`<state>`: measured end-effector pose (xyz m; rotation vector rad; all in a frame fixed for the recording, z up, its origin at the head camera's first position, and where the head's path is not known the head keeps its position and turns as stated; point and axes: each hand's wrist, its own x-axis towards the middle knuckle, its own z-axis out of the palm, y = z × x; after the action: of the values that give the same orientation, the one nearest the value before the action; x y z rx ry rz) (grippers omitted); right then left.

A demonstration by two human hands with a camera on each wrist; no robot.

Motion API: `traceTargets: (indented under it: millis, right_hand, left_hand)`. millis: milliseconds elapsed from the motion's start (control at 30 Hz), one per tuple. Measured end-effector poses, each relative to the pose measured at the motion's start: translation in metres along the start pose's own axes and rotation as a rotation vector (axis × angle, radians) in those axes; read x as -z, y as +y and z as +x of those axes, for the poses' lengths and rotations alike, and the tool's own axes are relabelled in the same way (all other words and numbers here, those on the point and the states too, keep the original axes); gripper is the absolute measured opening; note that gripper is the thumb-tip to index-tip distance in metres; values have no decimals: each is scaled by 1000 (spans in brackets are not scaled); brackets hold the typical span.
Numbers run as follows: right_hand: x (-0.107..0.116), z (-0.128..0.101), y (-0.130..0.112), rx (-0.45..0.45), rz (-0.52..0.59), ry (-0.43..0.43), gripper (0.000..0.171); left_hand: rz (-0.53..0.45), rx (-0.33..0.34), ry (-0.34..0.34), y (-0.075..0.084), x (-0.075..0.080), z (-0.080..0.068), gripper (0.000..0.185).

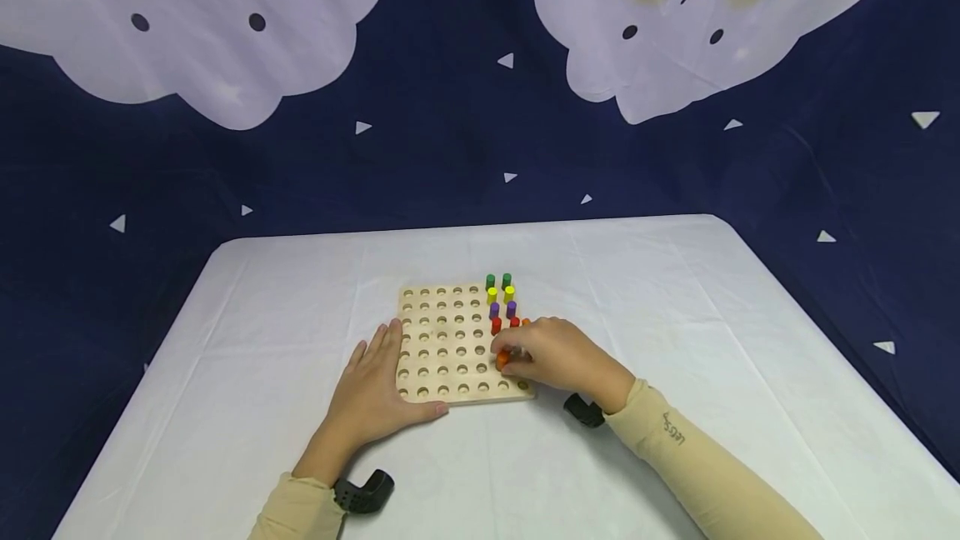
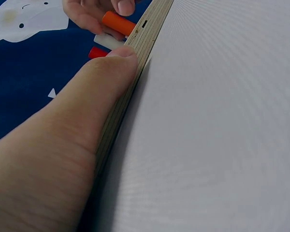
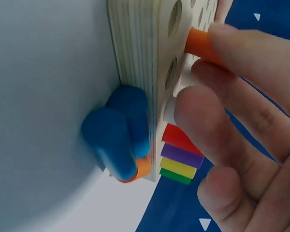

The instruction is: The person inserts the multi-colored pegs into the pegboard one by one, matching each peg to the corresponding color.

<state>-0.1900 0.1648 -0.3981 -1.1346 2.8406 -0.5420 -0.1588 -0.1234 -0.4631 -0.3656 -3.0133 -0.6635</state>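
My right hand [image 1: 562, 361] pinches an orange peg [image 1: 502, 361] between thumb and fingers at the right part of the wooden pegboard [image 1: 452, 397]. In the right wrist view, the lower end of that peg meets the board's face; whether it sits in a hole I cannot tell. My left hand [image 1: 375, 402] lies along the board's left side, fingers extended, its thumb against the front edge. Pairs of green pegs [image 1: 491, 282], yellow pegs [image 1: 509, 294], purple pegs [image 1: 512, 309] and red pegs [image 1: 497, 326] stand in the two rightmost columns. White pegs [image 3: 170, 110] are partly hidden by my right fingers.
Blue pegs [image 3: 108, 137] lie on the table beside the board's right edge, with another orange peg [image 3: 143, 167] behind them. Rows of bare holes fill the board's left and middle. A white cloth covers the table [image 1: 300, 290]; a dark blue patterned curtain [image 1: 450, 148] hangs behind.
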Motion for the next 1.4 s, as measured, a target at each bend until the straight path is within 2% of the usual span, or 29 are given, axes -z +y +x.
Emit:
traceTargets:
  millis: [100,233,300,367,433,533,733,1167,1400]
  right_hand:
    - [4,-2,1,6,15,38,23]
    - [11,-5,5,4,22,162,16]
    - [14,-5,11,-38,15,223,14]
    - [16,-5,18,-118,8,246,15]
    - [17,-5,25,-209,6,229,19]
    - [17,-3,34,-317,2,153,26]
    - [10,2,46,-398,20,21,31]
    - [8,7,48,-348,-16,-67,30]
    - [9,4,49,-269,-95,-50,24]
  left_hand:
    - [1,0,2,0,0,0,148]
    - [-1,-1,1,0,1,0,148]
    - [-2,-1,2,0,0,0,148]
    - [-2,-2,3,0,0,0,148]
    - [-2,-2,3,0,0,0,148]
    - [-2,-3,3,-1,-1,0,148]
    - [-2,-2,7,0,0,0,148]
    - [0,2,2,0,0,0,148]
    - [-4,2,1,0,-1,0,149]
